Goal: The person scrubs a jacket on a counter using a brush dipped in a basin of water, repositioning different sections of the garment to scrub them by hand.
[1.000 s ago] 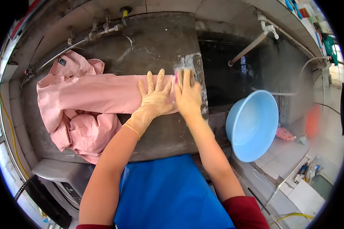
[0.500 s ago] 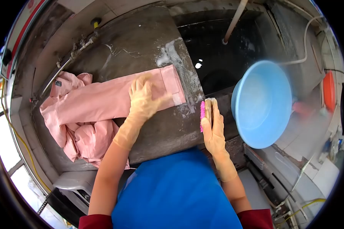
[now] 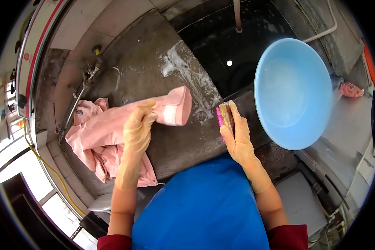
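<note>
A pink shirt (image 3: 98, 135) lies on the dark stone counter, its collar and bulk bunched at the left. My left hand (image 3: 138, 127), in a thin yellowish glove, is closed on the shirt's sleeve, whose cuff end (image 3: 177, 106) is raised off the counter with its opening facing right. A white patch shows on the cuff. My right hand (image 3: 237, 133), gloved the same way, grips a scrubbing brush (image 3: 226, 116) with a wooden back and pink bristles. The bristles face left, and the brush is apart from the shirt.
White suds (image 3: 175, 62) streak the counter (image 3: 141, 54) beyond the cuff. A dark water-filled basin (image 3: 221, 37) lies at the back. At right stands a light blue tub (image 3: 293, 96), with a pink packet (image 3: 351, 89) beside it. A metal pipe (image 3: 85, 85) runs along the left wall.
My left hand has gone from resting on the flat sleeve to gripping it, and the cuff has lifted and opened. My right hand still holds the brush. The camera view has shifted and turned.
</note>
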`<action>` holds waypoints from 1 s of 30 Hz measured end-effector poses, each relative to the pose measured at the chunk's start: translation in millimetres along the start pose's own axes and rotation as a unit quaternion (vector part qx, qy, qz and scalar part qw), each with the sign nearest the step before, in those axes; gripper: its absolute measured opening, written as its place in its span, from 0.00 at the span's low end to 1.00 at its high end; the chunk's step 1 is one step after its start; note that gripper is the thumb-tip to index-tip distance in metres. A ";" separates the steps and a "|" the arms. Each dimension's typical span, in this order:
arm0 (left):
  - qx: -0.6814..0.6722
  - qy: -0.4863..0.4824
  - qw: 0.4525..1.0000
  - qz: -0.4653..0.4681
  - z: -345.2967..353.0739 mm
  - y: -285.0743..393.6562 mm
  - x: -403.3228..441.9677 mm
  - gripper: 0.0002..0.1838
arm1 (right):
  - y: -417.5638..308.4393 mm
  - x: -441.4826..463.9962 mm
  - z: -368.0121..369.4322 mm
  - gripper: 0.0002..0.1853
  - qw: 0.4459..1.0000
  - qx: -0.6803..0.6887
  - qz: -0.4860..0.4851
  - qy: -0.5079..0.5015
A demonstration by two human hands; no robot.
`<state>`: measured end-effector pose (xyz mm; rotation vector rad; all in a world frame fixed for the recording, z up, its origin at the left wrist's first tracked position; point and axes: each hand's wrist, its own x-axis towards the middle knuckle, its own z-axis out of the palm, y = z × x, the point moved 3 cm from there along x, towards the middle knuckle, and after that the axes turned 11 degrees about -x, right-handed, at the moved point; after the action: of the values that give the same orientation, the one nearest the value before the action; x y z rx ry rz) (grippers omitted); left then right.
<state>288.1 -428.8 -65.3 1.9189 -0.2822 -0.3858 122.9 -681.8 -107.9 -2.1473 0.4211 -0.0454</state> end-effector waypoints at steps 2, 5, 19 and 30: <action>-0.067 0.001 0.995 0.067 0.3 28.3 4.7 0.05 | -2.7 0.1 -7.0 0.38 1.000 0.020 0.007 -0.021; 0.242 -0.064 0.968 -0.015 11.9 50.0 61.3 0.15 | -14.1 -3.8 -25.9 0.36 0.999 0.034 -0.006 -0.013; 0.424 -0.214 0.873 0.113 44.9 -29.3 39.8 0.51 | 118.7 63.1 -114.5 0.41 0.952 -0.261 0.157 -0.032; 0.414 -0.143 0.874 0.212 97.6 -58.4 23.9 0.33 | 135.1 62.8 -104.5 0.44 0.941 -0.325 0.091 -0.003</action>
<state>272.3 -499.4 -156.2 2.5314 -1.2045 -0.2623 124.3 -854.8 -164.2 -2.7405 0.7045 0.2364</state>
